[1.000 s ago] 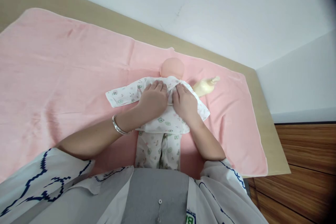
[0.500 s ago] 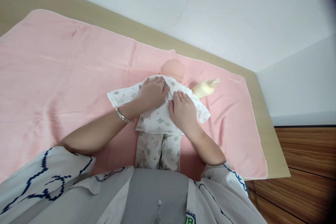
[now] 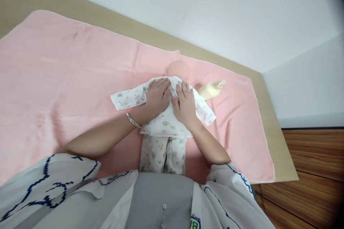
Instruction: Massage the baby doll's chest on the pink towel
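Note:
A baby doll lies on a pink blanket (image 3: 88,61), its bald head (image 3: 177,69) toward the wall. It is dressed in a white patterned top (image 3: 163,123) and matching trousers (image 3: 154,154). My left hand (image 3: 158,96) rests flat on the upper left of the top, fingers stretched out. On the right side of the chest lies my right hand (image 3: 185,103), fingers slightly apart and pointing toward the head. Neither hand grips anything. The sleeves of the top spread out to both sides. The doll's face does not show.
A pale yellow pump bottle (image 3: 210,90) lies on the blanket right of the doll's shoulder. The wooden table (image 3: 282,164) ends at the right, above a wood-grain surface (image 3: 317,157). A white wall (image 3: 228,18) runs behind the table.
My right hand has moved slightly up and left, its fingers now nearer the collar. The left hand has turned a little, its fingers more spread and pointing more toward the head.

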Demonstrator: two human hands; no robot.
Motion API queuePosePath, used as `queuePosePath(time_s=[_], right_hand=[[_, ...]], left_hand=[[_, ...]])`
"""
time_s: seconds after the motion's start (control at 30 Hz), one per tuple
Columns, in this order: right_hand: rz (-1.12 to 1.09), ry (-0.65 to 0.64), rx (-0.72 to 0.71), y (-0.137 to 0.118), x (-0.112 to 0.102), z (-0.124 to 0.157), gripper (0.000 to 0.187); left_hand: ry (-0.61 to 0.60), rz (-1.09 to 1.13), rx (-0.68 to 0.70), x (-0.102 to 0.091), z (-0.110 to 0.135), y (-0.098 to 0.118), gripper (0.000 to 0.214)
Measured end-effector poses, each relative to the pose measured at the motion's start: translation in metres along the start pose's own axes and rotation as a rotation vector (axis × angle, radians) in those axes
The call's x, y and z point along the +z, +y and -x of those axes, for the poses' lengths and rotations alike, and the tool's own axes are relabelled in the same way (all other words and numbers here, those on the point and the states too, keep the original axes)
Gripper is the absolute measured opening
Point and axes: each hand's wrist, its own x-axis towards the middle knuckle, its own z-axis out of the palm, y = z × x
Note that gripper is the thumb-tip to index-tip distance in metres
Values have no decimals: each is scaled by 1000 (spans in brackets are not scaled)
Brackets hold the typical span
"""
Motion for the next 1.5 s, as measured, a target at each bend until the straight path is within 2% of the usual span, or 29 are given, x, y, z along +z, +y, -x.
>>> queuePosePath(time_s=[0.17, 0.3, 0.5, 0.7, 0.8, 0.9, 0.97, 1.03, 1.1, 1.13, 1.17, 1.27, 1.4, 1.5], right_hand=[[-5, 110, -32, -3, 5, 4, 55], [0, 84, -71, -4, 9, 5, 52], [-24, 187, -61, -8, -2, 12, 54], [-31, 80, -127, -5, 12, 4, 52], [-69, 116, -156, -2, -4, 5, 46], [-65, 171, -114, -4, -41, 16, 39], [-19, 75, -65, -6, -65, 25, 38], [51, -117, -26, -8, -79, 31, 35], [139, -316, -5, -8, -82, 32, 34], [181, -398, -4, -7, -80, 32, 35], [216, -466, -8, -6, -77, 30, 37], [255, -587, -39, -2, -66, 24, 43], [192, -644, -101, 4, -57, 17, 42], [138, -674, -156, 10, -55, 14, 42]], left_hand=[[-5, -20, 22, 2, 1, -4, 47], [-10, -32, 23, 3, 1, -4, 46], [-20, -24, 6, -2, 0, 2, 46], [-62, -66, 15, -8, -2, 8, 49], [-87, -53, -8, -17, -4, 17, 45], [-83, -88, -75, -38, -3, 31, 26], [-195, -138, -42, -56, -1, 41, 17], [-480, -205, 66, -72, 3, 48, 25], [-787, -290, 167, -83, 8, 52, 34], [-893, -339, 197, -85, 11, 52, 36], [-950, -383, 213, -86, 13, 52, 36], [-931, -451, 227, -79, 17, 45, 33], [-926, -394, 299, -71, 17, 37, 30], [-980, -363, 264, -75, 13, 40, 33]])
